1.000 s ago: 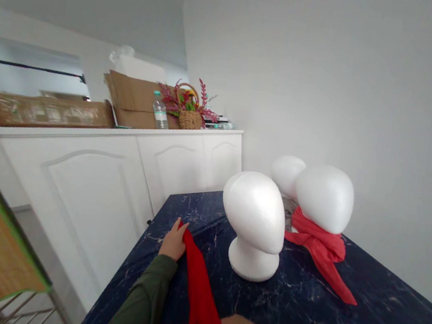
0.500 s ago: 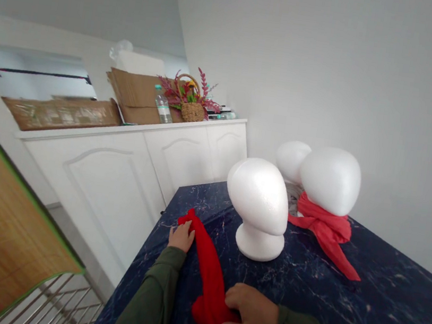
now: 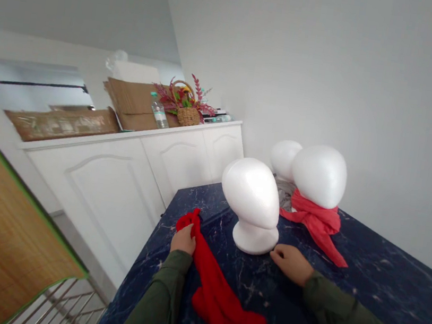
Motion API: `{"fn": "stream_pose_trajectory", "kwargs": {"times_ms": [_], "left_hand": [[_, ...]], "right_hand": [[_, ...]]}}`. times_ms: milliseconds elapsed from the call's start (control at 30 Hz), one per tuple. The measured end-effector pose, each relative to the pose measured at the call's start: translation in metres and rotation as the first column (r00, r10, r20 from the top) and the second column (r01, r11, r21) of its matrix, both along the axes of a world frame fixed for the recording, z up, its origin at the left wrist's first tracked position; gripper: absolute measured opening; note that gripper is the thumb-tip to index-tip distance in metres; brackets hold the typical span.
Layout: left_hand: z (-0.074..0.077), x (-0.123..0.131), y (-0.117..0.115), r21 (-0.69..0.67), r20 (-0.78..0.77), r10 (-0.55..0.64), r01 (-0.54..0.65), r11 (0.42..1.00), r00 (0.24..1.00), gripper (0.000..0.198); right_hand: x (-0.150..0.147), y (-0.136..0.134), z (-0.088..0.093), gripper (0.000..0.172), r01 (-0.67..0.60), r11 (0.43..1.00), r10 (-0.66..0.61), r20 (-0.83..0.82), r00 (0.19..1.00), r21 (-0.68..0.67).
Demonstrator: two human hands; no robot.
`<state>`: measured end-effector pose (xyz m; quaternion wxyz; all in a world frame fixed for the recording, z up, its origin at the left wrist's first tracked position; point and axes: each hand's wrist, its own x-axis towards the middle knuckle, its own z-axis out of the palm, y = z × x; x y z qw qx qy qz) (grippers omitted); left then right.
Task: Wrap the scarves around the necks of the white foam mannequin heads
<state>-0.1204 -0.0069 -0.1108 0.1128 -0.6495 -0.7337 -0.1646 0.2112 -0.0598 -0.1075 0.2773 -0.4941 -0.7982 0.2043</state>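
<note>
A long red scarf [image 3: 215,285] lies slantwise over the dark blue marbled table. My left hand [image 3: 184,239] is closed on its far end, which bunches up past my fingers. The near end is crumpled and loose. My right hand [image 3: 292,264] is beside the base of a white foam mannequin head [image 3: 254,194], its fingers curled in and no cloth showing in them. Whether the fingertips touch the base I cannot tell. The head stands upright on its neck, bare of cloth.
Behind it is a second foam head [image 3: 320,174] with a coral-red scarf [image 3: 319,225] knotted round its neck. A third foam head [image 3: 283,158] has grey cloth [image 3: 284,193] at its base. White cabinets [image 3: 107,189] stand left, bearing cardboard, a bottle and a flower basket [image 3: 188,116].
My right hand has let go of the red scarf's near part and moved up and right to the foam head's base. My left hand stays at the scarf's far end. The view has shifted slightly.
</note>
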Motion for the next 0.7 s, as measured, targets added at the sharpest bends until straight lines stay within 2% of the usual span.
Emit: {"fn": "stream_pose_trajectory", "kwargs": {"times_ms": [67, 133, 200, 233, 333, 433, 567, 700], "left_hand": [[0.005, 0.0, -0.004, 0.046, 0.003, 0.026, -0.026, 0.999, 1.0, 0.045], [0.012, 0.005, -0.01, 0.112, 0.021, 0.017, -0.019, 0.993, 1.0, 0.043], [0.015, 0.02, -0.016, 0.164, 0.056, -0.103, 0.093, 0.982, 0.993, 0.041], [0.015, 0.031, -0.02, 0.169, 0.081, -0.196, 0.18, 0.969, 0.977, 0.04], [0.007, 0.073, -0.031, 0.089, 0.229, -0.427, 0.418, 0.904, 0.875, 0.046], [-0.008, 0.107, -0.037, 0.011, 0.414, -0.473, 0.515, 0.857, 0.778, 0.064], [-0.016, 0.115, -0.034, 0.055, 0.549, -0.441, 0.495, 0.867, 0.711, 0.08], [-0.013, 0.105, -0.028, 0.217, 0.588, -0.467, 0.428, 0.877, 0.66, 0.078]], "right_hand": [[0.018, 0.011, -0.005, 0.029, 0.175, 0.984, -0.173, -0.057, 0.983, 0.026], [0.026, 0.021, -0.009, 0.026, 0.353, 0.933, -0.342, -0.135, 0.93, 0.071], [0.024, 0.028, -0.012, 0.037, 0.446, 0.89, -0.425, -0.186, 0.886, 0.09], [0.021, 0.03, -0.014, 0.043, 0.45, 0.889, -0.43, -0.187, 0.883, 0.079], [0.005, 0.03, -0.017, 0.048, 0.368, 0.93, -0.363, -0.178, 0.914, -0.005], [-0.005, 0.024, -0.017, 0.046, 0.268, 0.958, -0.286, -0.349, 0.893, -0.099], [-0.009, 0.015, -0.014, 0.04, 0.153, 0.971, -0.233, -0.578, 0.782, -0.184], [-0.017, 0.008, -0.014, 0.034, 0.031, 0.977, -0.161, -0.631, 0.759, -0.212]]}}
